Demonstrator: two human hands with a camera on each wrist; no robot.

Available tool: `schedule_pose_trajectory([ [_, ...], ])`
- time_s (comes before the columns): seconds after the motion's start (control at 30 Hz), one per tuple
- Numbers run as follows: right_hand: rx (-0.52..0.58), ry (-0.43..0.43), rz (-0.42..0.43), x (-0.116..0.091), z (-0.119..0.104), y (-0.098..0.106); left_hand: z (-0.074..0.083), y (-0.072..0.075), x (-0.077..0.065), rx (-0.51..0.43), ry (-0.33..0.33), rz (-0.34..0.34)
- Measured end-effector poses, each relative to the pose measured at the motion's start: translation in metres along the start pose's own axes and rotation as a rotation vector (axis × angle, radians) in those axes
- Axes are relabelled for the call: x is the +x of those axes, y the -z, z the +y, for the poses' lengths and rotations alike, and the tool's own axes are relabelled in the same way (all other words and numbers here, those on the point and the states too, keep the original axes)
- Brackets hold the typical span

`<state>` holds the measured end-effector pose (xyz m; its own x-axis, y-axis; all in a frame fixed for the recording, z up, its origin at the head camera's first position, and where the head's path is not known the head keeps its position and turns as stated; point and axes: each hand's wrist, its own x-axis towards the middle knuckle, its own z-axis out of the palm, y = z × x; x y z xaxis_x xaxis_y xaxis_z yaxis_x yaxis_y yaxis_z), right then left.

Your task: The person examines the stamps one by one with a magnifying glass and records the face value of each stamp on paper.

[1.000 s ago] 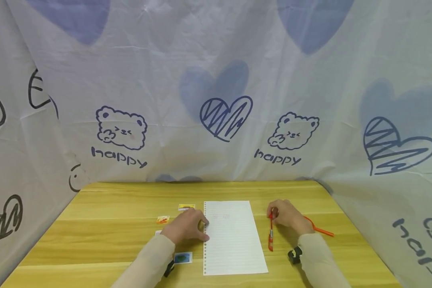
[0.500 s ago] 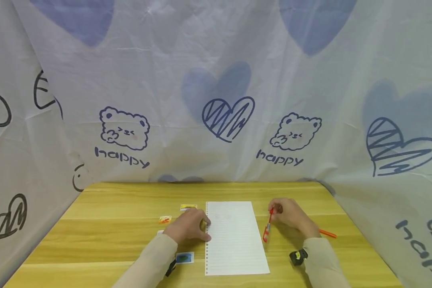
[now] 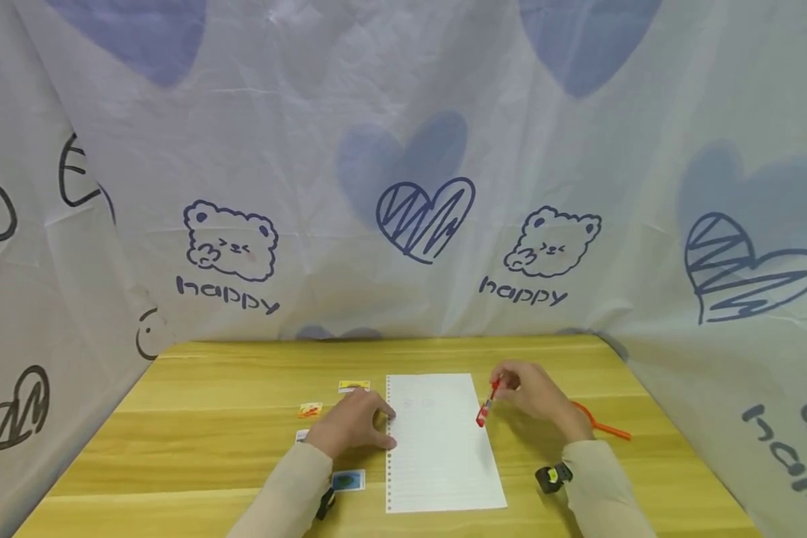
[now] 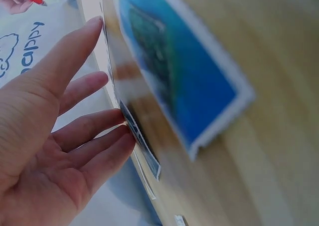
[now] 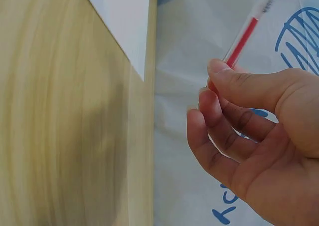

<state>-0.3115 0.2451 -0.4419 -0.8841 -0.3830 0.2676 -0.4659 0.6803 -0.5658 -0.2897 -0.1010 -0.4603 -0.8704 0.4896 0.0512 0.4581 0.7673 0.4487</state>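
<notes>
Wooden table [image 3: 195, 441], red pen [image 3: 487, 407] in right grip [image 3: 528, 388], one card [image 3: 300, 435] mostly hidden.

The word "happy" repeats across the pale backdrop cloth [image 3: 350, 276].

the right hand [image 5: 279, 158] pinches a clear-barrelled red pen [image 5: 243, 41], apart from the wood-grain surface [image 5: 55, 111] bearing white paper [image 5: 128, 24], before a blue-printed backdrop [image 5: 182, 46].
</notes>
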Motion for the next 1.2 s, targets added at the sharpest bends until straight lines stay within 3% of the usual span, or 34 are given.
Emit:
schedule_pose_trajectory([
  [0.23, -0.006, 0.012, 0.008, 0.004, -0.007, 0.0, 0.0, 0.001, 0.002, 0.001, 0.004, 0.001],
  [0.67, 0.085, 0.017, 0.017, 0.009, -0.015, -0.018, -0.004, -0.001, 0.001, 0.0, 0.0, -0.005],
  [1.2, 0.189, -0.074, 0.017, 0.018, -0.022, -0.038, -0.002, -0.001, 0.002, -0.005, -0.006, 0.004],
])
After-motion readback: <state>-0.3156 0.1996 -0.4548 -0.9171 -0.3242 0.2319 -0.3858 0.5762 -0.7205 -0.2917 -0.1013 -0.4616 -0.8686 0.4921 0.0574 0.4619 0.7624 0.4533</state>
